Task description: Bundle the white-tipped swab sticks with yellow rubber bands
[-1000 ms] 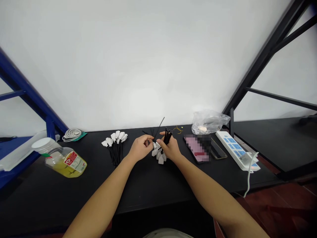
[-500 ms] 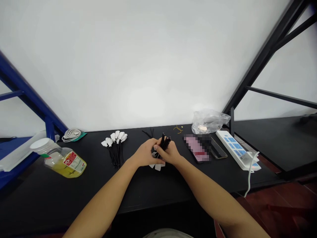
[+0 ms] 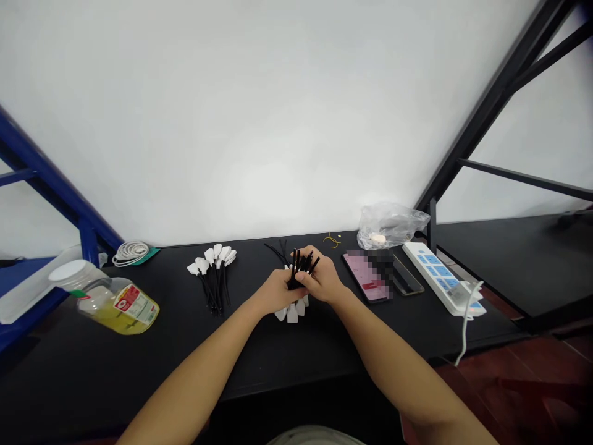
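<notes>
Both hands are close together over the middle of the black table. My left hand (image 3: 274, 292) is closed around a bundle of thin black stems (image 3: 296, 262), and my right hand (image 3: 323, 279) wraps the same bundle from the other side. Black ends stick up between the thumbs. Below the fingers, flat white heads (image 3: 293, 314) fan out towards me. A second group of black stems with white heads (image 3: 215, 262) lies spread on the table to the left. Just behind my hands lie some loose black stems (image 3: 277, 248). The fingertips inside the grip are hidden.
At the left lies a clear jar (image 3: 125, 306) with yellow contents, near a coiled white cable (image 3: 131, 253). To the right are a pink-screened phone (image 3: 368, 278), a dark phone (image 3: 407, 277), a white power strip (image 3: 442, 281) and a plastic bag (image 3: 393, 225). Yellow bits (image 3: 331, 240) lie behind.
My hands have shifted slightly, and the black stem ends now stand more upright and spread apart. More of the white heads shows beneath my hands.
</notes>
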Available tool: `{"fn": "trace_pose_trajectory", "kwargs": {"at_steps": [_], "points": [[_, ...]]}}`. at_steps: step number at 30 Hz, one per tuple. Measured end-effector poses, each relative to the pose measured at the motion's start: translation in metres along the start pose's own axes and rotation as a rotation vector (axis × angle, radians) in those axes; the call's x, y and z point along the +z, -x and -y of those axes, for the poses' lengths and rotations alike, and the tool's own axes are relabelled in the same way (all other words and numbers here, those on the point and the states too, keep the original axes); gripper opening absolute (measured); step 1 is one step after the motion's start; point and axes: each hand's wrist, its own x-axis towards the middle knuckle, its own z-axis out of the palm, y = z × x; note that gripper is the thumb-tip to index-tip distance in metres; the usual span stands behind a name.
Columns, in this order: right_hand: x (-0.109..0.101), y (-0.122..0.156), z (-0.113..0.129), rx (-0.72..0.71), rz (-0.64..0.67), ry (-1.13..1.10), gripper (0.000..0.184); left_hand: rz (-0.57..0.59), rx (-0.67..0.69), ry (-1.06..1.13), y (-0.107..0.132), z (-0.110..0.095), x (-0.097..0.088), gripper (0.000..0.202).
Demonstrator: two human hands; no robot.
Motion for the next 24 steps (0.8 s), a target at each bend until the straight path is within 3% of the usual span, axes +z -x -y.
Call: {"fn": "trace_pose_trajectory", "kwargs": {"at_steps": [4, 6, 8, 11, 13, 16, 24], "points": [[0.0, 0.0, -0.014, 0.044, -0.098, -0.068, 0.087, 0.018, -0.072, 0.155, -0.003, 0.006, 0.0, 0.033], [0.002, -0.002, -0.023, 0.127, -0.161, -0.066, 0.08, 0.001, -0.116, 0.243, -0.006, 0.01, -0.005, 0.041], [0.004, -0.005, -0.029, 0.233, -0.181, 0.011, 0.057, -0.061, -0.131, 0.288, -0.008, 0.016, -0.013, 0.044], [0.008, -0.007, -0.036, 0.362, -0.067, 0.187, 0.025, -0.238, -0.106, 0.226, -0.01, 0.025, -0.025, 0.043], [0.011, -0.007, -0.038, 0.396, 0.062, 0.272, 0.016, -0.338, -0.11, 0.155, -0.011, 0.03, -0.032, 0.04], [0.015, -0.005, -0.038, 0.405, 0.184, 0.342, 0.016, -0.415, -0.134, 0.083, -0.012, 0.031, -0.038, 0.033], [0.018, -0.003, -0.033, 0.317, 0.251, 0.388, 0.031, -0.46, -0.122, 0.225, -0.014, 0.034, -0.036, 0.019]]}}
